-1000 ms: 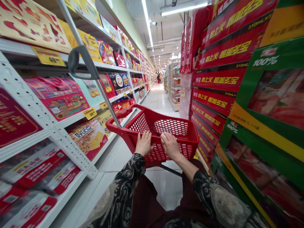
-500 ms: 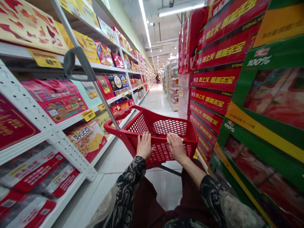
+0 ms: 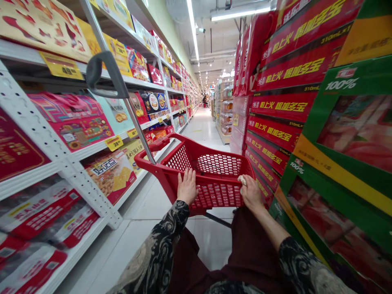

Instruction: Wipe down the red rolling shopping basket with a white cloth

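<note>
A red plastic shopping cart (image 3: 219,163) with perforated sides stands in front of me. My left hand (image 3: 187,186) rests on its near rim, fingers stretched out flat over the edge. At the cart's near right corner, my right hand (image 3: 252,194) is closed on a small whitish cloth (image 3: 242,179), which touches the rim. Only a bit of the cloth shows past the fingers. From the cart's left end rises a metal pole with a grey handle (image 3: 105,77).
White shelves (image 3: 76,154) with boxed snacks run along the left. On the right stand stacked red drink cartons (image 3: 281,106) and green juice boxes (image 3: 309,179), close to the cart. A tiled aisle (image 3: 202,122) leads away between them, with a person far off.
My right hand has slid to the right along the near rim with the cloth, from near the middle to the corner. The left hand stays in place on the rim.
</note>
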A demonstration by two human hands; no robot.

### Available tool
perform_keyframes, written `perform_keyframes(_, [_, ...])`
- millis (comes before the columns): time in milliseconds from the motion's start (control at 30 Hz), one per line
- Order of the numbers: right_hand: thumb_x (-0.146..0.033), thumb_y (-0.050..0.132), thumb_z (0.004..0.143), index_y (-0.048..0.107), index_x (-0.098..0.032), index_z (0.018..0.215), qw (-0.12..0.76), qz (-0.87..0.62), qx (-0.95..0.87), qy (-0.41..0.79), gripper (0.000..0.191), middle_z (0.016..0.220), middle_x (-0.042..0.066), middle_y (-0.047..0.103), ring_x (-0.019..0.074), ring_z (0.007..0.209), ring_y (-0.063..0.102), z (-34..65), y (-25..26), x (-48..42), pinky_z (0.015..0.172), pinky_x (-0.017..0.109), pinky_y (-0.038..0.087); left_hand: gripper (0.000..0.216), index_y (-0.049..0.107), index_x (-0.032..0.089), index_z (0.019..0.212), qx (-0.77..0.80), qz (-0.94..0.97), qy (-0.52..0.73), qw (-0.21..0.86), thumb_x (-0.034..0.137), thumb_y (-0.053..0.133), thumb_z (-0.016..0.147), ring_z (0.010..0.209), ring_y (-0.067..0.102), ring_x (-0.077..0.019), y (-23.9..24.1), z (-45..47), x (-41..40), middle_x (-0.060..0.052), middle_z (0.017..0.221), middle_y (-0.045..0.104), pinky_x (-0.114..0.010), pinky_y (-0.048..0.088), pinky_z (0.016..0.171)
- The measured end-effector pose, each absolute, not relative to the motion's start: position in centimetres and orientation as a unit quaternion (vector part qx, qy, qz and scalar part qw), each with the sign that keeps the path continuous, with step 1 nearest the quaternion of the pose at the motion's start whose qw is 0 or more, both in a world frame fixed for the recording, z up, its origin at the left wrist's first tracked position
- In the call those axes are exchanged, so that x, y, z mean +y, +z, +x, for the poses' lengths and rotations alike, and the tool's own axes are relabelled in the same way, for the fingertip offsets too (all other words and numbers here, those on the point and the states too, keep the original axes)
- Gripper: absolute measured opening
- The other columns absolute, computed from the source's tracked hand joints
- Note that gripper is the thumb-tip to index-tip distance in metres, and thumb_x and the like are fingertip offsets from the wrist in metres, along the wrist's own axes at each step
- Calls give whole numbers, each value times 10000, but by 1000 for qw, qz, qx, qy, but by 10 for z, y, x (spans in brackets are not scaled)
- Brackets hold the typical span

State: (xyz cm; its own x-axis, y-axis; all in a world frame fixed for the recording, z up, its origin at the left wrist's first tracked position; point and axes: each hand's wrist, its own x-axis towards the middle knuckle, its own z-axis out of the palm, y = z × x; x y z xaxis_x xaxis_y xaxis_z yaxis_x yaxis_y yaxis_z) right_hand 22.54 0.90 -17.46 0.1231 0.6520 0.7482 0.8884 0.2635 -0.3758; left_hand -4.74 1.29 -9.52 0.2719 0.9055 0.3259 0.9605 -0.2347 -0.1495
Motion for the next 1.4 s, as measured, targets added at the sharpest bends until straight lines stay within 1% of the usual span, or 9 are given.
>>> perform_keyframes(167, [-145, 380, 787, 517, -138, 1180, 443, -580, -671, -132, 416, 1172, 126, 562, 242, 1096, 479, 209, -173, 11, 953, 432, 340, 675, 287, 100, 1383, -600, -778, -84, 167, 365, 472, 790, 1361, 175, -291, -96, -49, 14, -139, 1461, 276, -533, 123, 1095])
perform_keyframes(367, [-117, 399, 747, 533, -144, 1158, 420, -554, -702, -153, 433, 1156, 119, 567, 231, 1038, 492, 223, -178, 25, 906, 398, 365, 664, 289, 127, 1384, -599, -781, -79, 159, 342, 472, 783, 1353, 193, -288, -94, -49, 16, -130, 1453, 299, -559, 125, 1081])
perform_keyframes(533, [-110, 387, 736, 539, -139, 1150, 408, -559, -707, -146, 441, 1136, 120, 576, 237, 1036, 503, 239, -176, 43, 896, 408, 373, 648, 295, 128, 1382, -589, -790, -81, 150, 316, 449, 781, 1347, 213, -280, -90, -40, 14, -116, 1448, 315, -553, 124, 1085])
perform_keyframes(700, [-110, 378, 742, 561, -143, 1122, 428, -568, -690, -132, 423, 1087, 114, 595, 237, 1008, 520, 246, -172, 49, 873, 400, 385, 658, 277, 121, 1391, -581, -795, -91, 148, 298, 437, 778, 1349, 203, -286, -93, -30, 9, -123, 1454, 301, -555, 96, 1091])
perform_keyframes(800, [-95, 377, 735, 558, -140, 1130, 437, -569, -684, -130, 437, 1104, 118, 589, 239, 1029, 509, 233, -169, 49, 889, 406, 371, 662, 280, 124, 1391, -586, -791, -91, 150, 268, 446, 767, 1350, 200, -282, -95, -26, 7, -126, 1452, 304, -558, 83, 1090])
perform_keyframes(967, [-89, 381, 740, 543, -139, 1148, 442, -515, -727, -101, 441, 1137, 118, 582, 230, 1039, 502, 198, -162, 49, 896, 401, 367, 653, 294, 116, 1384, -592, -788, -78, 151, 276, 442, 769, 1352, 196, -287, -92, -24, 6, -126, 1454, 300, -555, 85, 1091])
perform_keyframes(1067, [-104, 375, 762, 524, -150, 1168, 450, -494, -739, -86, 435, 1154, 112, 581, 219, 1059, 503, 195, -161, 49, 918, 404, 360, 657, 289, 96, 1384, -591, -789, -75, 153, 276, 430, 767, 1354, 187, -289, -90, -25, 6, -134, 1454, 296, -558, 75, 1092])
perform_keyframes(1300, [-170, 368, 791, 503, -118, 1177, 479, -589, -637, -136, 412, 1128, 148, 574, 253, 1059, 496, 253, -178, 44, 914, 436, 375, 663, 265, 104, 1395, -590, -789, -80, 152, 247, 410, 764, 1360, 161, -293, -95, -26, 6, -138, 1458, 286, -576, 79, 1083])
perform_keyframes(1400, [-161, 359, 795, 513, -132, 1168, 478, -591, -634, -143, 405, 1101, 137, 578, 252, 1048, 498, 252, -178, 44, 919, 437, 370, 674, 272, 97, 1392, -599, -783, -80, 145, 258, 427, 756, 1359, 162, -302, -95, -23, 4, -142, 1459, 281, -578, 88, 1080])
